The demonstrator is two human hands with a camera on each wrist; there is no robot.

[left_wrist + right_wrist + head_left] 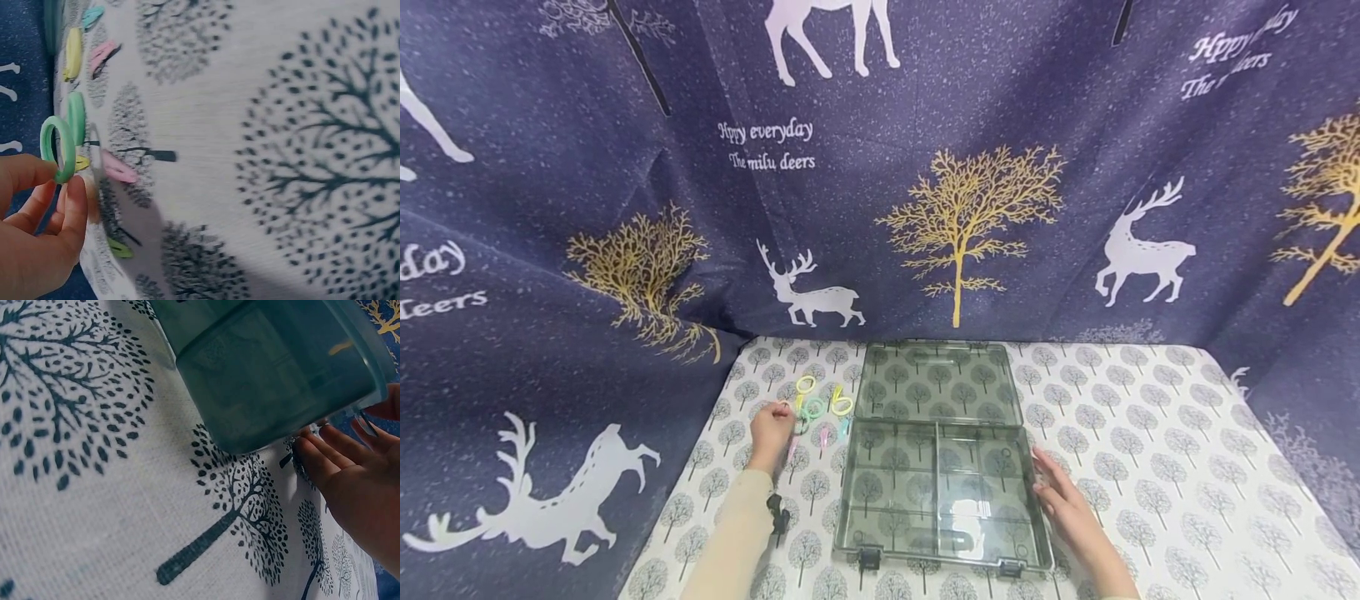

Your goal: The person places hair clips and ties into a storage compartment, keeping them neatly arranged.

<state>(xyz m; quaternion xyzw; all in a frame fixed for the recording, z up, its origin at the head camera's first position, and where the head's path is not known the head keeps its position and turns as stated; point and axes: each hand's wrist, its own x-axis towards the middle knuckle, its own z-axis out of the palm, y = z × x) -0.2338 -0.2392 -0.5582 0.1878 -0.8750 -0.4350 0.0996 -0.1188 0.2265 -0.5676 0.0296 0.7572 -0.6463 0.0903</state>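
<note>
At the near edge, two dark latches (pixel 868 558) mark the front of your see-through box (pixel 940 560), its divider (pixel 937 492) parting left from right. Your right grip (pixel 1072 510) rests at the box's right wall, fingers extended and curled round nothing that the views show; light, even pressure there looks enough to steady the box without sliding it. Across to the left, beside the box, your left grip (pixel 771 435) is drawn to a narrow pinch, thumb and fingertips on the lower edge of a green ring (pixel 68 153), which stands upright in that hold. The ring sits close to its neighbours; whether it hangs fully clear of them, the views do not tell. A light pinch low on the band seems best: squeezed harder, it could fold or spring away. Mind the pink clip (pixel 119 167) near your fingertips and the second green ring (pixel 75 119) just behind; a straight lift looks safer than a sideways drag, which could snag either. A yellow ring (pixel 842 414) lies near the box's left side. Beyond, the lid (pixel 936 379) lies folded back on the surface (pixel 1150 467), before a dark cloth (pixel 1037 108) printed with deer and golden trees.
</note>
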